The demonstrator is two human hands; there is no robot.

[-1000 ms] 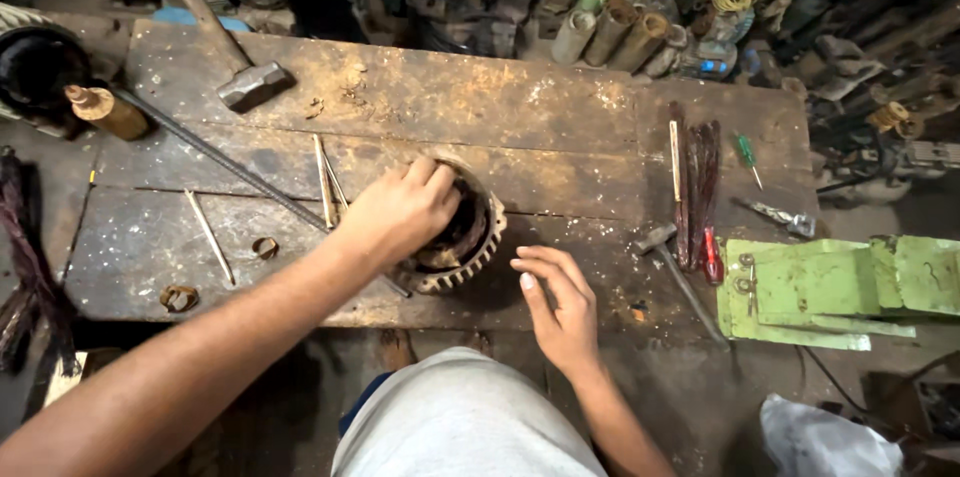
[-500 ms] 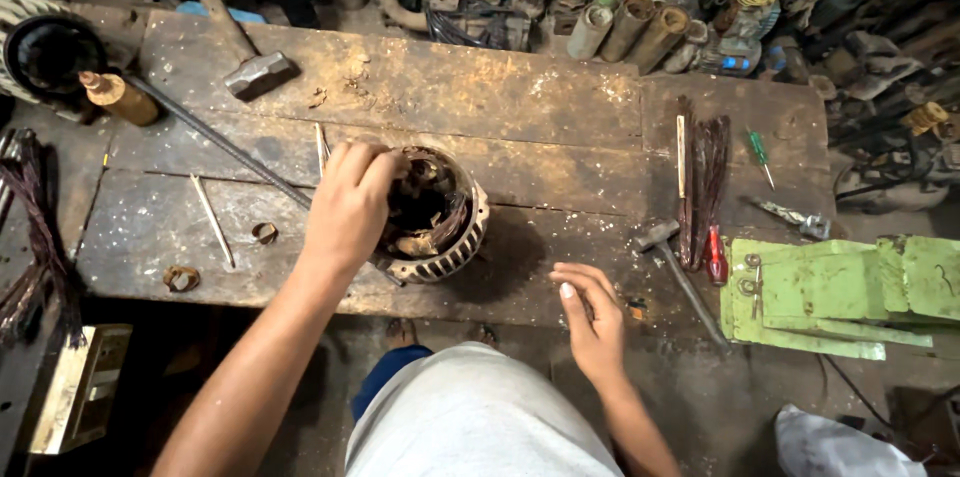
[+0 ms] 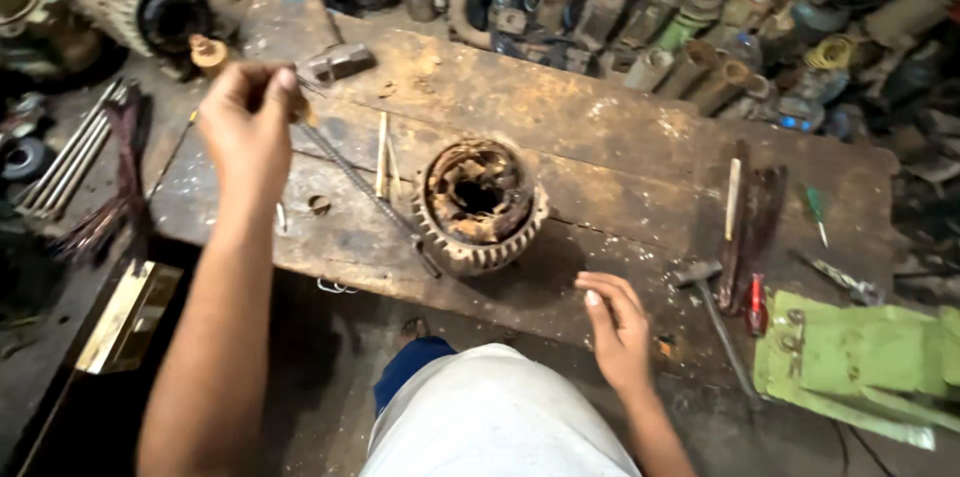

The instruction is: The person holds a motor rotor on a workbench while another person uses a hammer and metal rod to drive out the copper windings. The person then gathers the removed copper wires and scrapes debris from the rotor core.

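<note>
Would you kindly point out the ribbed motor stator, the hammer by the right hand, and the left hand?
Ribbed motor stator (image 3: 480, 205), head view: its toothed rim.
Hammer (image 3: 697, 274), head view: its metal head.
Left hand (image 3: 245, 127), head view: back of the hand.

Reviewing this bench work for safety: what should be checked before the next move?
1. Motor housing upright on bench: ok.
2. Left hand clear of housing: ok, raised.
3. What the pinched fingers hold: cannot tell.
4. Right hand free: ok, open at bench edge.
5. Metal rod clear of housing: cannot tell, its end lies close.
</note>
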